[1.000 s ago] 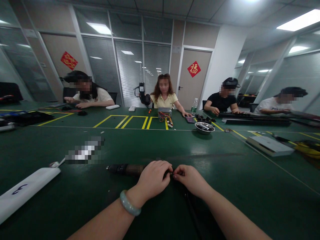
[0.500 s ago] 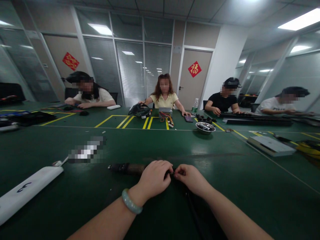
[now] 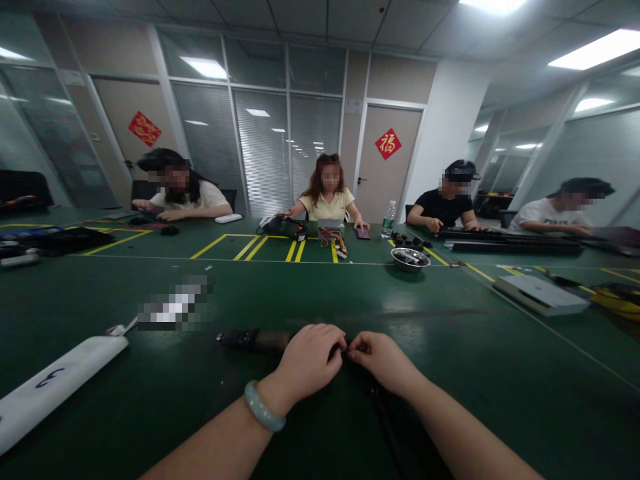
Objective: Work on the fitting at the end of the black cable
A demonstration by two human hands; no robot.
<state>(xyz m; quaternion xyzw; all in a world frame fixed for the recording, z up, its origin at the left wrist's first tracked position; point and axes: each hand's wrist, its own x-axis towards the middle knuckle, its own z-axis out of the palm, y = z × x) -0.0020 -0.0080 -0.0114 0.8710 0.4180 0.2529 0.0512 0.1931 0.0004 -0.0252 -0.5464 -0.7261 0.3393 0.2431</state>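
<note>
A dark, cylindrical electric screwdriver lies on the green table, its narrow tip towards the left. My left hand, with a pale green bangle on the wrist, is wrapped over its rear part, which the palm and fingers hide. Close to those fingertips, my right hand is closed in a pinch at the tool's back end. What sits between the fingertips is too small and dark to name. From under the right hand a black cable runs down towards the table's near edge.
A white power bank-like block marked 3 lies at left, wired to a blurred-out item. Ahead stand a metal bowl of small parts and a water bottle. A flat silver box lies right. Several people sit opposite.
My hands and the screwdriver stay almost in place. The view has tilted up slightly. Across the table, a person's hand and the phone by it have shifted to the left.
</note>
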